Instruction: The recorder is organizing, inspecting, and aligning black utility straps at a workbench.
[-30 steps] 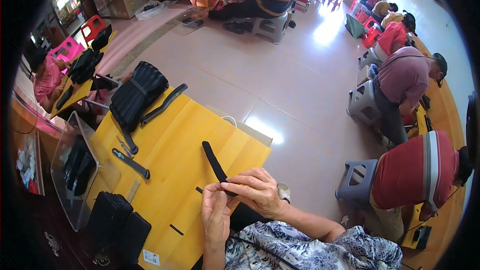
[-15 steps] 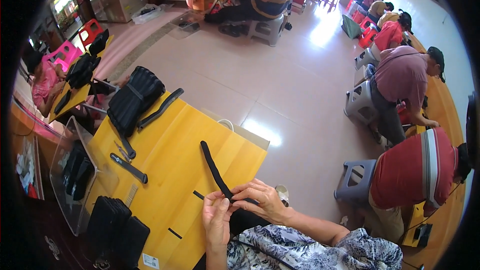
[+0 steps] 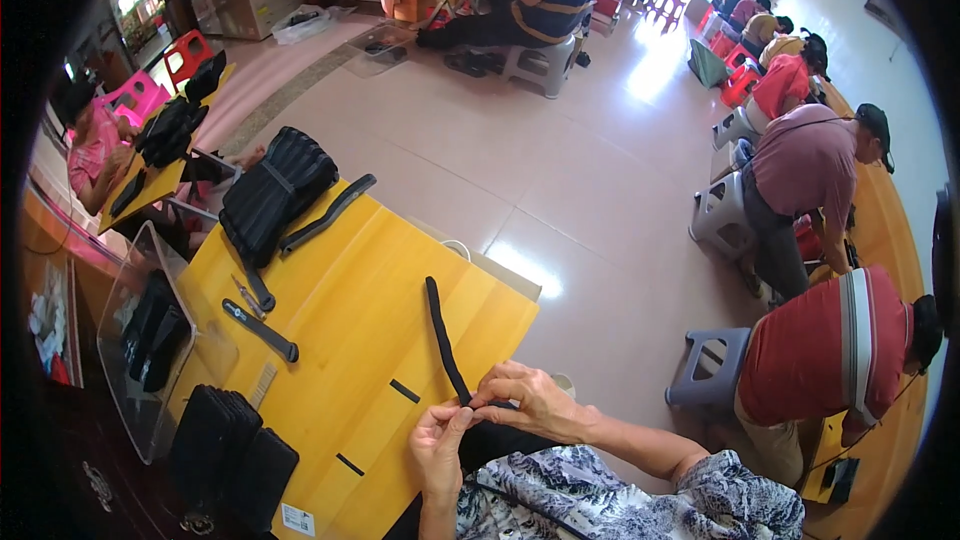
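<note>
A narrow black fabric strap (image 3: 446,345) rises from my fingers, its long free end pointing away over the yellow table (image 3: 340,340). My left hand (image 3: 438,445) pinches its near end between thumb and fingers. Right beside it, my right hand (image 3: 530,402) is closed on the same end, fingertips meeting the left thumb. A short dark piece shows under the right fingers; how it joins the strap is hidden. Two short black strips, one nearer (image 3: 350,464) and one farther (image 3: 405,391), lie on the table left of my hands.
At the table's far left lie a bundle of black straps (image 3: 278,190), a loose strap (image 3: 328,215), a round-ended strap (image 3: 260,330) and a slim pointed tool (image 3: 248,297). Black pouches (image 3: 228,465) and a clear plastic box (image 3: 150,420) are nearer. Co-workers sit along the right-hand bench (image 3: 905,230).
The strap's free end has swung right and stands straighter. My fingertips have drawn closer together on its near end, and the left hand has shifted slightly right.
</note>
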Demonstrator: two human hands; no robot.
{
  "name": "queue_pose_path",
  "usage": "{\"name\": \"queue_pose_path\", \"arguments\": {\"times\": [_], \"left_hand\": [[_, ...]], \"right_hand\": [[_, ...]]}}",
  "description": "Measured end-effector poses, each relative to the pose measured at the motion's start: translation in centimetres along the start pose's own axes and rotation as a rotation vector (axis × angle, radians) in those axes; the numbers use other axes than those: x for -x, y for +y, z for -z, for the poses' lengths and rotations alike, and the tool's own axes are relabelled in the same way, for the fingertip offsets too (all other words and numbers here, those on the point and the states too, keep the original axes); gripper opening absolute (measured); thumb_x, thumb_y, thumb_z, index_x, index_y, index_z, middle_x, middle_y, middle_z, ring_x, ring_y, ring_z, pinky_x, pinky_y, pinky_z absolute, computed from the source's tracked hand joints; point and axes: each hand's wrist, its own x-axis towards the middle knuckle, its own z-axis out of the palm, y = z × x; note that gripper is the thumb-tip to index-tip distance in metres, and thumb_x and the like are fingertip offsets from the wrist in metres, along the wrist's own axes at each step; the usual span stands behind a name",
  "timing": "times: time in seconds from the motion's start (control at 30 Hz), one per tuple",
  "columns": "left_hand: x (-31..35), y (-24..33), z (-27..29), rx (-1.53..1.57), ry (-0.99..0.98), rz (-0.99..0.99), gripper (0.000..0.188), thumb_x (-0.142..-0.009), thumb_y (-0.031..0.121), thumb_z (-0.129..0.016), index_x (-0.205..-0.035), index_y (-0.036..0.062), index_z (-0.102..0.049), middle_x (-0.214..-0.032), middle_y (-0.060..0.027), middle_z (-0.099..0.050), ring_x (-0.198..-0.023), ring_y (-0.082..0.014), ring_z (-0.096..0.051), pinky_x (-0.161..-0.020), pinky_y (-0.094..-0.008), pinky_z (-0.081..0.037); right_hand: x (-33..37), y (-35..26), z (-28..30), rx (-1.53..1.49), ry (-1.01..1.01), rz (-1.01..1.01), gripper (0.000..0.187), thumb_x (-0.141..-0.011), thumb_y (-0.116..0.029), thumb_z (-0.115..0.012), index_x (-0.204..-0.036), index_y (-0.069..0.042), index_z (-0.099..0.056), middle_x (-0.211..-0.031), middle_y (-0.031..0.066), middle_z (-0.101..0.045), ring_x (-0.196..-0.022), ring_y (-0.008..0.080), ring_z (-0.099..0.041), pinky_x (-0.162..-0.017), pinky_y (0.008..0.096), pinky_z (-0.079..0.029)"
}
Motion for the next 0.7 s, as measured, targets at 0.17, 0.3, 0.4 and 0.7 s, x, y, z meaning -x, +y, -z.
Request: {"name": "queue_pose_path", "arguments": {"times": [0.17,0.3,0.4,0.7], "left_hand": [[0.3,-0.3,-0.5,-0.060,0.013,-0.111,0.012,-0.084,0.002,-0.069,-0.090,0.0006,-0.059,-0.095,-0.0126,-0.065,-0.081,-0.0184,-0.065,-0.077,-0.0306,-0.056],[0.1,-0.5,-0.3,-0.076,0.032,-0.089,0.013,-0.084,0.001,-0.069,-0.092,0.0008,-0.059,-0.095,-0.0124,-0.066,-0.082,-0.0178,-0.065,-0.077,-0.0302,-0.055],[0.0,-0.2,-0.7,-0.078,0.026,-0.081,0.013,-0.084,0.001,-0.069,-0.092,0.0009,-0.058,-0.094,-0.0117,-0.066,-0.082,-0.0173,-0.065,-0.076,-0.0299,-0.055],[-0.6,-0.2,-1.1,-0.059,-0.038,-0.052,0.013,-0.084,0.000,-0.068,-0.093,0.0017,-0.059,-0.091,-0.0090,-0.065,-0.081,-0.0144,-0.063,-0.075,-0.0257,-0.053]], "right_hand": [[0.3,0.5,-0.2,0.019,0.001,0.008,0.019,-0.085,-0.020,-0.066,-0.092,-0.003,-0.065,-0.092,0.0108,-0.061,-0.089,0.0294,-0.059,-0.076,0.0393,-0.050],[0.3,0.4,-0.1,0.096,0.030,0.053,0.017,-0.084,-0.019,-0.066,-0.094,-0.004,-0.065,-0.092,0.0094,-0.062,-0.088,0.0282,-0.060,-0.074,0.0382,-0.051],[0.4,0.3,0.0,0.106,0.049,0.081,0.017,-0.084,-0.018,-0.067,-0.093,-0.004,-0.066,-0.091,0.0088,-0.062,-0.087,0.0271,-0.060,-0.073,0.0373,-0.051],[0.9,-0.6,-0.2,0.249,0.153,0.083,0.017,-0.081,-0.016,-0.069,-0.092,-0.004,-0.064,-0.089,0.0075,-0.061,-0.083,0.0242,-0.060,-0.070,0.0349,-0.052]]}}
